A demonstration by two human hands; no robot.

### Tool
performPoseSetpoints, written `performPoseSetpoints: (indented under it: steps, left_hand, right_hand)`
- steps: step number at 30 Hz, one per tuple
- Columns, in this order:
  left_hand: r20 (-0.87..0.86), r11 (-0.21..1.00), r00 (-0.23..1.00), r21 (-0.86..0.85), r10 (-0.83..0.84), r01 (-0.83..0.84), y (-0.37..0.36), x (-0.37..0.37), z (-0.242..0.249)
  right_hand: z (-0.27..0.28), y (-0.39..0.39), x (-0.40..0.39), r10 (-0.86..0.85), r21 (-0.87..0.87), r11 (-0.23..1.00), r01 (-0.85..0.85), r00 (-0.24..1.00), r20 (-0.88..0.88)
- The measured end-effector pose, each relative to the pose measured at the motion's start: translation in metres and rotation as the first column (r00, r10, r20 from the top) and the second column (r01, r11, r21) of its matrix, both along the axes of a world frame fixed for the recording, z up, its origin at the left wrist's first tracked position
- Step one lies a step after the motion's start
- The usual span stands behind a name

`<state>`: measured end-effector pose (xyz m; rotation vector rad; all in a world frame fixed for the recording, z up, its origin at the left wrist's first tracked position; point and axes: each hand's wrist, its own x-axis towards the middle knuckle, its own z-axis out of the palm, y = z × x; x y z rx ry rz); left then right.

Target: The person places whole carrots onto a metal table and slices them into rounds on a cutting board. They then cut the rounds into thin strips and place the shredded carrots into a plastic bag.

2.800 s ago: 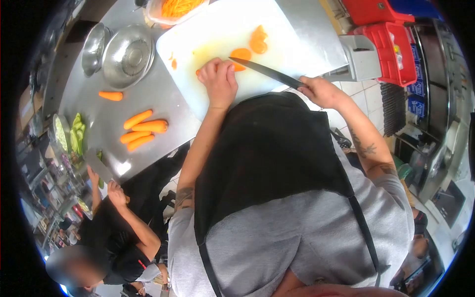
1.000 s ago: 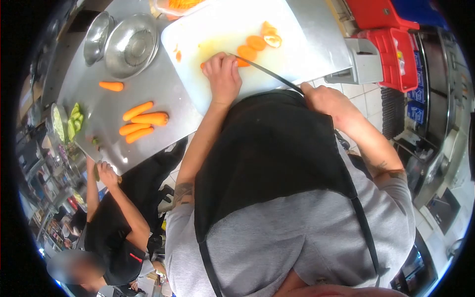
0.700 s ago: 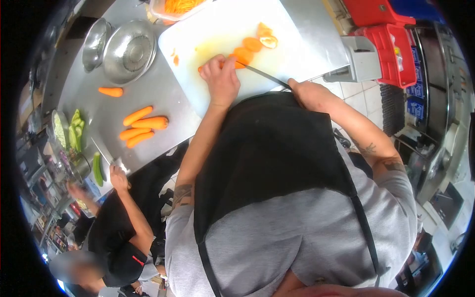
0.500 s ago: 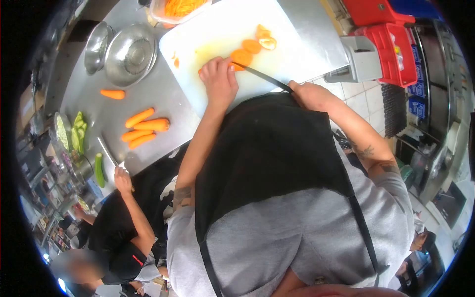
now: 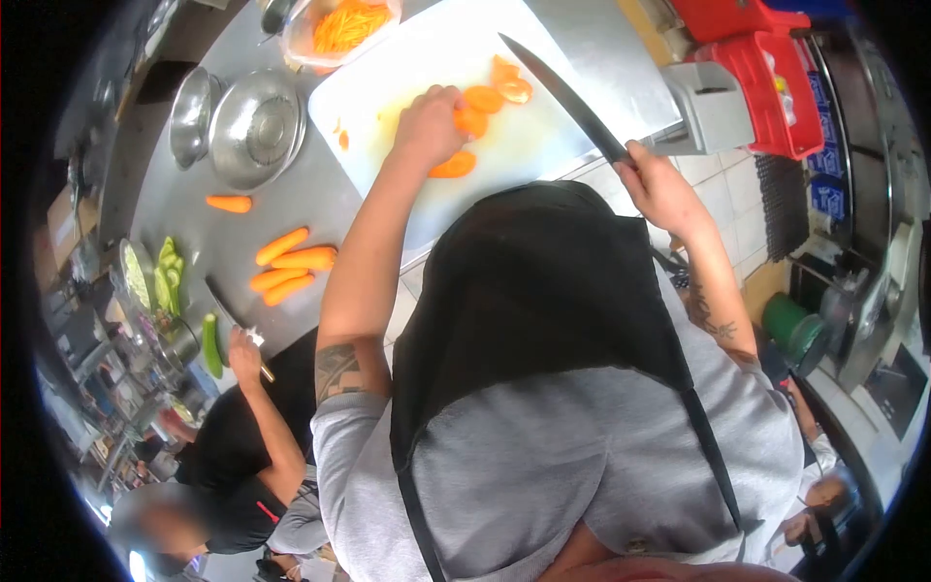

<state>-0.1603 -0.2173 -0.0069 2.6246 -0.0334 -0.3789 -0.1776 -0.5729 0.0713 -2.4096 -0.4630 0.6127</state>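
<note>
My left hand rests on the white cutting board, its fingers closed on carrot slices near the board's middle. One more slice lies just below that hand, and others lie to its upper right, beside cut orange pieces. In my right hand is the handle of a long knife. Its dark blade points up and left over the right part of the board, apart from the carrot.
Metal bowls, a container of shredded carrot and several whole carrots are on the steel table left of the board. A co-worker's hand holds another knife near a cucumber. Red crates and a grey bin stand right.
My right hand has lifted the knife off the carrot and moved it right. My left hand has shifted to the slices, and a slice now lies below it.
</note>
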Motion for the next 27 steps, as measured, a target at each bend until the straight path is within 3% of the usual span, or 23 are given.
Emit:
performPoseSetpoints:
  steps: [2, 5, 8, 11, 14, 20, 27]
  left_hand:
    - [-0.026, 0.991, 0.999, -0.126, 0.043, -0.046, 0.007, 0.0, -0.012]
    - [-0.144, 0.996, 0.99, -0.089, 0.006, -0.019, 0.008, 0.008, -0.004]
    - [-0.101, 0.993, 0.993, -0.111, -0.054, 0.043, 0.01, 0.012, -0.006]
    - [0.068, 0.974, 0.997, -0.218, -0.04, 0.054, 0.005, 0.019, -0.012]
    - [0.138, 0.987, 0.99, -0.148, -0.037, 0.058, -0.006, 0.021, -0.013]
    - [0.011, 0.997, 1.0, -0.079, -0.013, 0.013, -0.009, 0.028, -0.007]
    - [-0.086, 0.931, 0.995, -0.358, 0.045, -0.073, -0.015, 0.027, -0.013]
  right_hand:
    - [-0.003, -0.001, -0.003, -0.037, -0.008, 0.999, 0.037, 0.999, -0.032]
    - [-0.01, -0.004, -0.007, -0.055, -0.002, 0.998, 0.055, 0.997, -0.044]
    - [-0.015, -0.007, -0.007, -0.052, -0.002, 0.999, 0.052, 0.997, -0.063]
    - [-0.018, -0.01, -0.004, -0.04, -0.053, 0.998, 0.037, 0.997, -0.06]
    - [-0.025, -0.016, -0.002, -0.036, -0.068, 0.997, 0.032, 0.998, -0.06]
    - [-0.022, -0.02, -0.001, -0.048, -0.115, 0.993, 0.037, 0.994, -0.096]
    - [-0.016, -0.02, -0.002, -0.056, -0.125, 0.991, 0.041, 0.991, -0.123]
